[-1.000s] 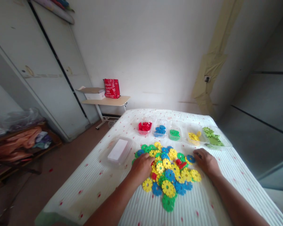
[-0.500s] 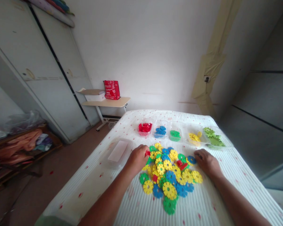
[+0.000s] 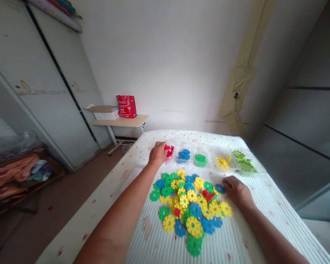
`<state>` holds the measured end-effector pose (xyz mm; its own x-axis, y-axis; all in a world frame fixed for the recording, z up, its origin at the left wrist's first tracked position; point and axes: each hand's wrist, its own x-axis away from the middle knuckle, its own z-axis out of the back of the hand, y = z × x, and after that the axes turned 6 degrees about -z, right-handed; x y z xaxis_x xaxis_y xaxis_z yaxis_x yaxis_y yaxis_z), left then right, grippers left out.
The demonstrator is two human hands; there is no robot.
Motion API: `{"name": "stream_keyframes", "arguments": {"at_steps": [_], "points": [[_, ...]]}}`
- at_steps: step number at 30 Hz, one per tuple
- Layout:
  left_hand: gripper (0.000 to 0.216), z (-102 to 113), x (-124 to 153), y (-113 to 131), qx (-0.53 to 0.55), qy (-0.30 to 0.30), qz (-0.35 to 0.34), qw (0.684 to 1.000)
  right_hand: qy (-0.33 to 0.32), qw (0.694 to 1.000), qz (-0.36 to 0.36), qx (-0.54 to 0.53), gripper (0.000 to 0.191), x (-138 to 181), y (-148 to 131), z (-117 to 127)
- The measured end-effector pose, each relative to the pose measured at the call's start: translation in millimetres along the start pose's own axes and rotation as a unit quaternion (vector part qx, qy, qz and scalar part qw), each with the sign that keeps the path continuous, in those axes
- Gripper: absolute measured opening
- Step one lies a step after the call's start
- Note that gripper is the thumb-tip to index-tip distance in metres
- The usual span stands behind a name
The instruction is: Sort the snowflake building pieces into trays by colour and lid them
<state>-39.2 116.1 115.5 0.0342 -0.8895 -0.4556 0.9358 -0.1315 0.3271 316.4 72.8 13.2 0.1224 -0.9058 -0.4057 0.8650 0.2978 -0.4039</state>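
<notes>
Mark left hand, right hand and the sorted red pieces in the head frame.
left hand [image 3: 157,154], head view, back of the hand.
right hand [image 3: 234,190], head view, back of the hand.
red pieces [image 3: 169,150], head view, middle of the heap.

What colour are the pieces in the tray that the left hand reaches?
Red. The head view shows these pieces beside the left hand.

Nothing legible — only faint print.
The bag [image 3: 126,106] on the side table [image 3: 121,121] carries white marks, too small and blurred to read — discs [image 3: 189,205] and trays [image 3: 212,154] show nothing readable.
</notes>
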Motion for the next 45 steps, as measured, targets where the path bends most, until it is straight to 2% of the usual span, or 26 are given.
{"name": "stream_keyframes", "arguments": {"at_steps": [3,5,8,12,14,16,18,20,23,25,27,30,33,36,39,45], "points": [[0.030,-7,40,4,0.021,0.007,-0.037,0.999,0.003,1.000,-0.003,0.012,0.023,0,-1,1],[0.029,-12,72,7,0.053,-0.009,-0.064,0.997,0.001,1.000,-0.010,0.025,0.023,0,-2,1],[0.029,-20,115,10,0.074,-0.041,-0.070,0.994,-0.006,0.999,-0.022,0.033,0.022,1,-6,3],[0.030,-22,154,14,0.079,-0.044,-0.100,0.991,-0.013,0.998,-0.052,0.016,0.020,0,-11,7],[0.043,-19,169,16,0.080,-0.065,-0.134,0.986,-0.031,0.996,-0.075,-0.036,0.018,0,-12,12],[0.065,-14,182,21,0.073,-0.105,-0.175,0.976,-0.062,0.984,-0.109,-0.126,0.022,0,-10,18],[0.086,-11,195,28,0.064,-0.149,-0.223,0.961,-0.110,0.961,-0.125,-0.221,0.034,2,-7,26],[0.098,-10,206,37,0.057,-0.178,-0.258,0.948,-0.165,0.940,-0.105,-0.281,0.049,7,-5,36],[0.103,-15,212,50,0.046,-0.189,-0.265,0.945,-0.244,0.926,-0.041,-0.286,0.066,19,-3,48],[0.103,-20,209,58,0.040,-0.188,-0.250,0.949,-0.266,0.930,0.006,-0.252,0.073,30,-5,50],[0.100,-25,203,65,0.038,-0.186,-0.237,0.953,-0.252,0.946,0.064,-0.194,0.079,39,-6,46],[0.092,-32,191,75,0.032,-0.181,-0.220,0.958,-0.184,0.971,0.126,-0.085,0.082,46,-9,29],[0.085,-38,179,84,0.022,-0.168,-0.197,0.966,-0.115,0.984,0.128,-0.036,0.073,40,-11,13],[0.074,-42,170,89,0.018,-0.145,-0.179,0.973,-0.073,0.989,0.121,-0.041,0.049,27,-14,6],[0.063,-43,164,91,0.017,-0.123,-0.168,0.978,-0.053,0.989,0.123,-0.057,0.033,15,-21,2],[0.063,-39,168,83,0.022,-0.106,-0.179,0.978,-0.041,0.988,0.111,-0.095,0.025,11,-37,-1]]}}
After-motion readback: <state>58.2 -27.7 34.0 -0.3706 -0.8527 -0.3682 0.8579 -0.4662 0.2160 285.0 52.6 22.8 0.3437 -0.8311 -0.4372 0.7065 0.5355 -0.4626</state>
